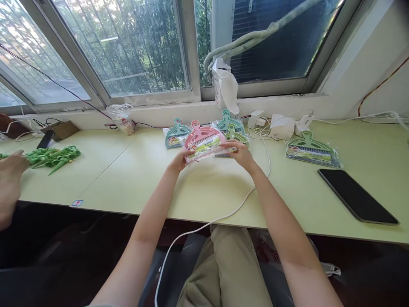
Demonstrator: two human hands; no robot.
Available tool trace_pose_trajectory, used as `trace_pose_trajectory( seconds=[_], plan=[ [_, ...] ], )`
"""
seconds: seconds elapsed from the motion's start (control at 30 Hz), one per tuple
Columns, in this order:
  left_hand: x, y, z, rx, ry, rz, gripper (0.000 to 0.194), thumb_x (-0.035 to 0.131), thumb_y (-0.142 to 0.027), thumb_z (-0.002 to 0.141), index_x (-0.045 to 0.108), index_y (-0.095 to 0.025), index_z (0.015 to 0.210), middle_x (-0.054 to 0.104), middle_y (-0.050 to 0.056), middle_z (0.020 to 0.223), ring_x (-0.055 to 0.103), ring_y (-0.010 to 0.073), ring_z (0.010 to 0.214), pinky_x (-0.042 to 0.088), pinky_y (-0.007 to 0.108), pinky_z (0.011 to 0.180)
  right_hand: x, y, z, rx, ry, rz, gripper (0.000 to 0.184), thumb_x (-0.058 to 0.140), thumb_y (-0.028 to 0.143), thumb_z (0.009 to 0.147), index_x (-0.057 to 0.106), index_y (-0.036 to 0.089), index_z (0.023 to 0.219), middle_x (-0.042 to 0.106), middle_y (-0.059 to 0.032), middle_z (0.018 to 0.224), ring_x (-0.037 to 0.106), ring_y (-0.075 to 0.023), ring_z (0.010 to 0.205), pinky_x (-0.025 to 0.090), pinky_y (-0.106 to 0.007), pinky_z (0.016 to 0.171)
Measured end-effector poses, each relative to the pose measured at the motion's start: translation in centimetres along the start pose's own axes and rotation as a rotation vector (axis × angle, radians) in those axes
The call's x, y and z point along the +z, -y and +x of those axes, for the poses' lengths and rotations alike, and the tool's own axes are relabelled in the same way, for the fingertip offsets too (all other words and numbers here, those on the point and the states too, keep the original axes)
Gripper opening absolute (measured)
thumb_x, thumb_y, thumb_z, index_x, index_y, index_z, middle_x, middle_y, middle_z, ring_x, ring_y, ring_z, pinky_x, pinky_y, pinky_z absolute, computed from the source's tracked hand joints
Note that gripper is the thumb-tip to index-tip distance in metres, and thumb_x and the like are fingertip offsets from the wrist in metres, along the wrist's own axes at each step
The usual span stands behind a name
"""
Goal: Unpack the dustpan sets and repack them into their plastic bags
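**Pink dustpan, slippery wrapper**

At twelve o'clock, over the desk (204,192), the left hand (180,161) and right hand (243,155) hold the pink dustpan (204,133), fingers (233,146) pinching its edges. Slick wrapping (207,147) could let it slip onto the lime dustpan (240,136). Its handle points toward eleven; its long axis runs roughly eight to two.

Glossy plastic film (202,159) covers the smooth pink dustpan (203,134).

Left fingers (189,152) and right fingers (228,145) hold a wrapped pink dustpan (203,138); a green dustpan (309,147) lies farther right.
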State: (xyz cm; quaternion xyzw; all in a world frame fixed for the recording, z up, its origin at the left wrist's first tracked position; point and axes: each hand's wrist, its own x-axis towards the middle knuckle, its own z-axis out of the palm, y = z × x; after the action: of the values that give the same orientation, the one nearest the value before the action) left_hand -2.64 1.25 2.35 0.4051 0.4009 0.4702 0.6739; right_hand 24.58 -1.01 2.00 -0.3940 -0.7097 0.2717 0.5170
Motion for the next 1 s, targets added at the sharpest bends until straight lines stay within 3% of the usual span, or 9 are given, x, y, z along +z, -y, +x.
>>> trace_pose_trajectory(
  seconds=[0.17, 0.33, 0.5, 0.7, 0.87, 1.0],
  plan=[
    [-0.5, 0.1, 0.4, -0.024, 0.031, 0.079, 0.043, 0.065, -0.012, 0.071, 0.064, -0.008, 0.114, 0.073, 0.008, 0.081, 0.067, 0.0158, 0.058, 0.059, 0.026, 0.053, 0.0, -0.5, 0.3, -0.097, -0.149, -0.064, 0.012, 0.076, 0.038, 0.076, 0.079, 0.029, 0.082, 0.064, -0.0049, 0.108, 0.061, -0.0232, 0.102, 0.056, -0.037, 0.075],
    [-1.2, 0.2, 0.7, -0.046, 0.046, 0.115, 0.041, 0.065, -0.015, 0.072, 0.065, -0.009, 0.112, 0.072, 0.006, 0.077, 0.065, 0.0141, 0.053, 0.056, 0.023, 0.049, -0.5, 0.3, 0.4, -0.153, -0.189, -0.106, 0.016, 0.083, 0.042, 0.069, 0.075, 0.027, 0.069, 0.066, -0.0042, 0.097, 0.061, -0.0247, 0.100, 0.050, -0.045, 0.093],
    [-1.4, 0.2, 0.8, -0.042, 0.068, 0.106, 0.031, 0.065, -0.014, 0.071, 0.067, -0.008, 0.102, 0.071, 0.006, 0.074, 0.064, 0.0137, 0.052, 0.054, 0.023, 0.047, -0.6, 1.1, 0.3, -0.114, -0.168, -0.137, 0.034, 0.081, 0.055, 0.067, 0.066, 0.024, 0.065, 0.065, -0.0046, 0.092, 0.060, -0.0258, 0.097, 0.045, -0.048, 0.097],
    [-2.0, 0.3, 1.2, -0.057, 0.074, 0.122, 0.031, 0.066, -0.016, 0.071, 0.068, -0.007, 0.100, 0.072, 0.008, 0.076, 0.065, 0.0145, 0.053, 0.055, 0.023, 0.047, -0.6, 1.6, 0.1, -0.113, -0.099, -0.116, 0.040, 0.078, 0.057, 0.069, 0.056, 0.023, 0.063, 0.062, -0.0022, 0.081, 0.060, -0.0233, 0.089, 0.045, -0.043, 0.094],
    [-2.1, 0.3, 1.1, -0.069, 0.086, 0.131, 0.020, 0.067, -0.016, 0.071, 0.067, -0.007, 0.089, 0.071, 0.007, 0.072, 0.065, 0.0135, 0.051, 0.049, 0.019, 0.039, -0.6, 1.5, 0.2, -0.111, -0.089, -0.092, 0.040, 0.077, 0.057, 0.070, 0.057, 0.023, 0.064, 0.064, -0.0031, 0.085, 0.061, -0.0244, 0.094, 0.045, -0.042, 0.092],
    [-1.7, 0.1, 0.6, -0.064, 0.104, 0.135, 0.026, 0.066, -0.014, 0.071, 0.066, -0.006, 0.096, 0.071, 0.007, 0.074, 0.066, 0.0146, 0.052, 0.050, 0.020, 0.041, -0.7, 1.2, 0.2, -0.100, -0.103, -0.092, 0.030, 0.076, 0.052, 0.073, 0.067, 0.024, 0.073, 0.069, -0.0033, 0.085, 0.060, -0.0238, 0.091, 0.046, -0.041, 0.086]
  ],
)
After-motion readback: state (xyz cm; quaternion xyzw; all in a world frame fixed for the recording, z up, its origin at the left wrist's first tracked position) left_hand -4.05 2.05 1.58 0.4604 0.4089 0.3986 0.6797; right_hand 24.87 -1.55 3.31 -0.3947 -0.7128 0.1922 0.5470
